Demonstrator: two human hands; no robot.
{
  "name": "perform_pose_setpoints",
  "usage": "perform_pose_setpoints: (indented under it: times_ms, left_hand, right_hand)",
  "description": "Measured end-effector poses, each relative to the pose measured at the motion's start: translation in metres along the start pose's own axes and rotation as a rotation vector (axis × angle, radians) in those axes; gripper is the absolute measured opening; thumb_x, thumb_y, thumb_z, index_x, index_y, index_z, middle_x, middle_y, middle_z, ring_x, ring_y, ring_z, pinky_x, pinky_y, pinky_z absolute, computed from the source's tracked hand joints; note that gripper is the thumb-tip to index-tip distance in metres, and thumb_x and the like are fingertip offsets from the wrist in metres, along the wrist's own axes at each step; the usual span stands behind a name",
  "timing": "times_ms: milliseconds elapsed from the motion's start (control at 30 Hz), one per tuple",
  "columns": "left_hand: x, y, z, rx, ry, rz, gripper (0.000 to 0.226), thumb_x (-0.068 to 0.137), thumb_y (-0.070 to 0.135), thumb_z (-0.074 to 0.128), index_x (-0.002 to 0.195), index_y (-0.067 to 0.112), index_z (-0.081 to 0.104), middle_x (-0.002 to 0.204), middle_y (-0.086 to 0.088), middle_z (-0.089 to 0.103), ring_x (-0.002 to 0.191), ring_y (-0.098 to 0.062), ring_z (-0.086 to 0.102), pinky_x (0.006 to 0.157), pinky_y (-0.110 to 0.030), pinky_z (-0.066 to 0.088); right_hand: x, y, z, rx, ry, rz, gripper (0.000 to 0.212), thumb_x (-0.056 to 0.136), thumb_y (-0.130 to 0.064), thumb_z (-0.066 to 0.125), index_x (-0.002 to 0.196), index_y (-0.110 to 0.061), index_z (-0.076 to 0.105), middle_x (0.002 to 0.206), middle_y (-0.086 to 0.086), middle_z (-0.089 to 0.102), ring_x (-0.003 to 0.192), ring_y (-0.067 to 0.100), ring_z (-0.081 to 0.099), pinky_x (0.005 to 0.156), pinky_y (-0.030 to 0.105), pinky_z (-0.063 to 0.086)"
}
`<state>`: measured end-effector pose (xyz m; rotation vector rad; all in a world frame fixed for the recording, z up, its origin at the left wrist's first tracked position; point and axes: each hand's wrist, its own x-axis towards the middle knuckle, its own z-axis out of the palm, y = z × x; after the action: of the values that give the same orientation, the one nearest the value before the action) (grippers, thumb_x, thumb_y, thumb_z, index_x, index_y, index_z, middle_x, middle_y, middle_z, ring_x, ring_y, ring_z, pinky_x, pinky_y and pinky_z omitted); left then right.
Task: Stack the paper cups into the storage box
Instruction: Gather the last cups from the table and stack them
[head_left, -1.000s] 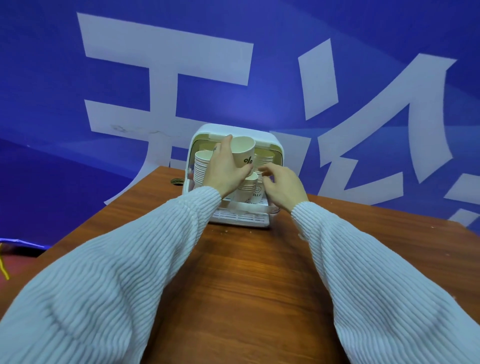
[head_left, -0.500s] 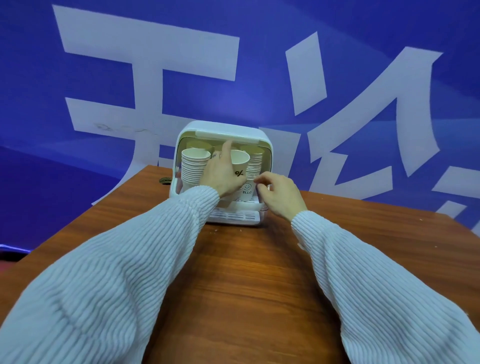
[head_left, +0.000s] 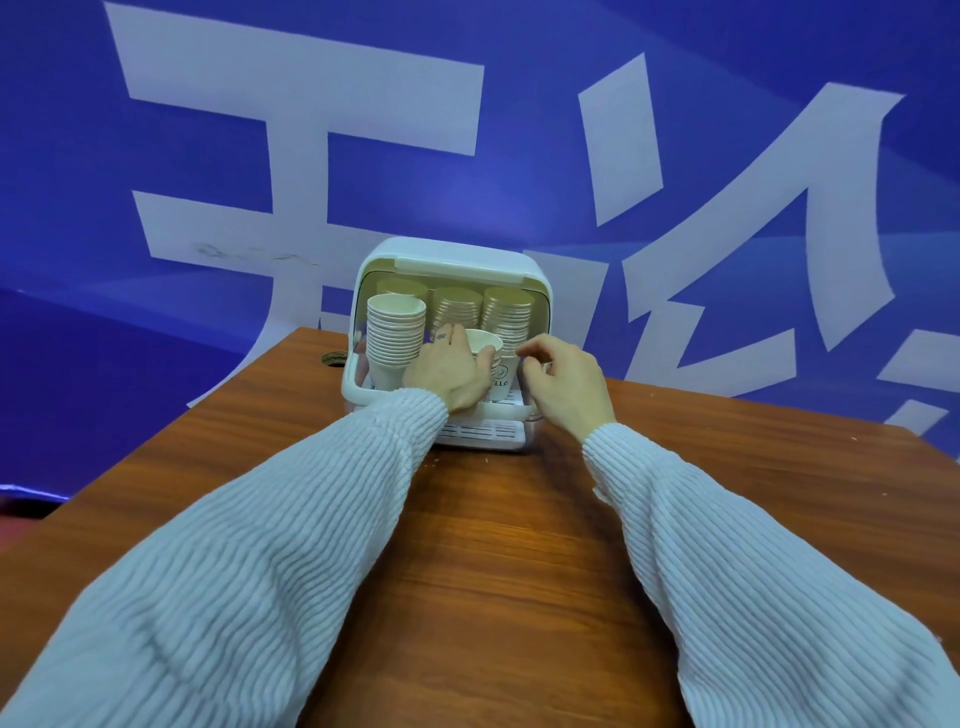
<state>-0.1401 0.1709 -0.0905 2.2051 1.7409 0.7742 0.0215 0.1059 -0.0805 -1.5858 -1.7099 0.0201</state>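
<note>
- The paper cup (head_left: 484, 344) sits on top of a short stack in the front of the storage box (head_left: 451, 260), which stands on the tabletop (head_left: 519, 545); taller stacks (head_left: 396, 332) fill the left and back.
- The left hand (head_left: 451, 371) is curled round the cup's wall just below the rim; the right hand (head_left: 563, 376) hovers just beside it, fingers loosely bent, holding nothing.
- Judged: the cup is very light and thin-walled, easily crushed; hold the rolled rim, where it is stiffest, and press straight down.
</note>
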Motion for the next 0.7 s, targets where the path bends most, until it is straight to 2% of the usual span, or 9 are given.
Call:
perform_pose_setpoints:
  times_ms: [67, 167, 200, 233, 300, 367, 433, 500, 700]
  left_hand:
    - [0.005, 0.0, -0.001, -0.009, -0.044, -0.013, 0.074, 0.099, 0.056, 0.025, 0.148, 0.002, 0.034, 0.159, -0.018, 0.032, 0.141, -0.038, 0.042, 0.113, -0.052, 0.037]
    - [0.005, 0.002, -0.009, -0.032, -0.115, 0.002, 0.073, 0.105, 0.05, 0.034, 0.16, 0.004, 0.018, 0.169, -0.022, 0.008, 0.153, -0.037, 0.023, 0.123, -0.05, 0.024]
    - [0.0, 0.003, -0.013, -0.046, -0.069, 0.036, 0.072, 0.105, 0.048, 0.037, 0.16, 0.006, 0.019, 0.168, -0.023, 0.011, 0.152, -0.038, 0.026, 0.122, -0.05, 0.026]
    - [-0.006, 0.002, -0.017, -0.074, 0.025, 0.074, 0.066, 0.105, 0.043, 0.041, 0.158, 0.007, 0.025, 0.165, -0.022, 0.023, 0.148, -0.037, 0.036, 0.118, -0.048, 0.033]
    - [-0.017, 0.0, -0.025, -0.145, 0.256, 0.125, 0.048, 0.104, 0.029, 0.046, 0.146, 0.006, 0.046, 0.145, -0.016, 0.055, 0.127, -0.033, 0.057, 0.103, -0.042, 0.045]
    - [-0.025, -0.002, -0.034, -0.19, 0.376, 0.125, 0.035, 0.102, 0.018, 0.046, 0.132, 0.005, 0.061, 0.126, -0.013, 0.067, 0.115, -0.029, 0.063, 0.094, -0.037, 0.046]
    - [-0.027, -0.006, -0.042, -0.258, 0.411, 0.096, 0.031, 0.1, 0.014, 0.047, 0.123, 0.007, 0.067, 0.119, -0.01, 0.069, 0.109, -0.024, 0.064, 0.089, -0.031, 0.044]
    - [-0.029, -0.012, -0.046, -0.326, 0.412, 0.066, 0.028, 0.099, 0.012, 0.048, 0.118, 0.009, 0.068, 0.114, -0.005, 0.07, 0.102, -0.017, 0.062, 0.084, -0.025, 0.041]
    - [-0.04, -0.028, -0.051, -0.39, 0.49, 0.055, 0.022, 0.098, 0.01, 0.047, 0.106, 0.015, 0.067, 0.099, 0.005, 0.064, 0.09, -0.011, 0.055, 0.081, -0.027, 0.04]
  right_hand:
    - [0.003, -0.002, 0.001, 0.002, 0.039, 0.007, 0.026, 0.099, -0.023, 0.052, 0.115, -0.027, 0.072, 0.112, -0.01, 0.073, 0.105, 0.013, 0.063, 0.091, 0.037, 0.053]
    - [0.013, -0.01, 0.002, -0.018, 0.127, -0.011, 0.03, 0.099, -0.021, 0.053, 0.125, -0.025, 0.067, 0.122, -0.006, 0.069, 0.116, 0.015, 0.059, 0.096, 0.038, 0.052]
    - [0.019, -0.014, 0.002, -0.026, 0.15, -0.024, 0.033, 0.099, -0.02, 0.053, 0.129, -0.024, 0.065, 0.125, -0.005, 0.067, 0.119, 0.016, 0.058, 0.097, 0.039, 0.052]
    - [0.026, -0.02, 0.001, -0.042, 0.16, -0.045, 0.036, 0.098, -0.019, 0.053, 0.132, -0.023, 0.064, 0.128, -0.004, 0.066, 0.122, 0.018, 0.056, 0.099, 0.04, 0.051]
    - [0.042, -0.031, -0.001, -0.116, 0.133, -0.101, 0.042, 0.097, -0.015, 0.052, 0.138, -0.02, 0.061, 0.137, 0.0, 0.064, 0.127, 0.023, 0.053, 0.104, 0.042, 0.047]
    - [0.06, -0.04, 0.0, -0.236, 0.053, -0.164, 0.05, 0.096, -0.012, 0.05, 0.146, -0.015, 0.054, 0.148, 0.004, 0.057, 0.138, 0.027, 0.047, 0.114, 0.044, 0.041]
    - [0.074, -0.045, 0.003, -0.366, -0.039, -0.205, 0.054, 0.095, -0.01, 0.047, 0.149, -0.011, 0.048, 0.152, 0.006, 0.052, 0.142, 0.032, 0.042, 0.118, 0.046, 0.036]
    - [0.081, -0.048, 0.004, -0.449, -0.071, -0.22, 0.048, 0.093, -0.009, 0.047, 0.14, -0.01, 0.052, 0.143, 0.007, 0.057, 0.133, 0.033, 0.049, 0.112, 0.045, 0.04]
    - [0.075, -0.049, -0.003, -0.459, 0.045, -0.248, 0.03, 0.1, -0.021, 0.05, 0.125, -0.019, 0.065, 0.123, 0.005, 0.069, 0.112, 0.032, 0.059, 0.094, 0.045, 0.046]
